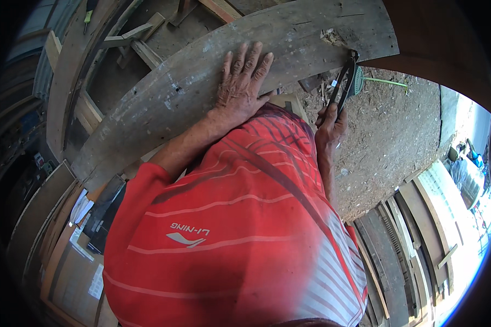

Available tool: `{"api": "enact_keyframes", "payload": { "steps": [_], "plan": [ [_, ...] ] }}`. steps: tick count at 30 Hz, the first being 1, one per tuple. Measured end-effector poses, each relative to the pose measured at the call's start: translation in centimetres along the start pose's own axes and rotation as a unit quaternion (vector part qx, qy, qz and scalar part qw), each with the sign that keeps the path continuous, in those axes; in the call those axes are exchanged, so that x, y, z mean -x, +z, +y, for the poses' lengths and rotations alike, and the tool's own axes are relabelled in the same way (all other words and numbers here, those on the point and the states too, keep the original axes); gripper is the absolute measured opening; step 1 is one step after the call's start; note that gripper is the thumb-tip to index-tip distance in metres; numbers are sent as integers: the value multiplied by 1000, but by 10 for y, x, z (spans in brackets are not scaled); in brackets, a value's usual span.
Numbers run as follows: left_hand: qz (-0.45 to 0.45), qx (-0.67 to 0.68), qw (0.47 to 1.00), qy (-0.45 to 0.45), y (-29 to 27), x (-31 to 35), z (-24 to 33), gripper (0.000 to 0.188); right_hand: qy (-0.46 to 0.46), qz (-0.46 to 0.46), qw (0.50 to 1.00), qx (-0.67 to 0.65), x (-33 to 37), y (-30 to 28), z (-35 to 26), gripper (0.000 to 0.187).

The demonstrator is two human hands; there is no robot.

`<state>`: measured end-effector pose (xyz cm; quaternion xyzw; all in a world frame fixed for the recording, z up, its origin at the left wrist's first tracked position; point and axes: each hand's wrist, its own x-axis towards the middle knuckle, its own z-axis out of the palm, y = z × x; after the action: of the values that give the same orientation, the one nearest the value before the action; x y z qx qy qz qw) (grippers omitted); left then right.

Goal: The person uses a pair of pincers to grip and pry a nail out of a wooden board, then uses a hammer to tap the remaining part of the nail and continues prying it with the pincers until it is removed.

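A long weathered grey plank (185,82) stretches across in front of me. My left hand (243,82) lies flat on it, palm down, with the fingers slightly apart. My right hand (331,124) is closed around the lower handles of dark long-handled pincers (345,82). Their jaws meet the plank's near edge toward its right end. Just beside the jaws is a rough, splintered patch (333,38) in the wood. Whether the jaws grip a nail or anything else is too small to make out.
Wooden framing pieces (144,52) lie beyond the plank at the far left, near a green-handled screwdriver (88,17). A green round thing (357,82) with a stick rests on the dirt floor (387,125) at the right. Stacked boards (398,245) stand at lower right.
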<state>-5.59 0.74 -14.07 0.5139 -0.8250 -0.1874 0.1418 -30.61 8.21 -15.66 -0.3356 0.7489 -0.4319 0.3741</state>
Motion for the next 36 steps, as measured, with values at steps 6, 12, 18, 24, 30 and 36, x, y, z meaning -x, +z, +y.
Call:
{"api": "enact_keyframes", "payload": {
  "steps": [6,12,18,24,30,36],
  "plan": [
    [-76,-105,990,-64,-20,12,3,115,5,-64,995,76,-32,-27,26,20],
    [-136,-132,980,-62,-13,-3,18,120,22,-161,978,134,-61,-50,-21,31],
    [-140,-132,977,-89,-24,-31,20,125,-71,-171,965,184,-101,-53,-27,33],
    [-94,-110,987,-65,-21,-37,12,121,-57,-200,967,149,-94,-46,-53,34],
    [19,-87,992,-87,4,-1,0,104,-60,-241,960,128,-49,-20,-49,36],
    [31,-68,993,-90,-11,50,4,97,-40,-165,981,88,-13,15,-30,28]
  ]
}}
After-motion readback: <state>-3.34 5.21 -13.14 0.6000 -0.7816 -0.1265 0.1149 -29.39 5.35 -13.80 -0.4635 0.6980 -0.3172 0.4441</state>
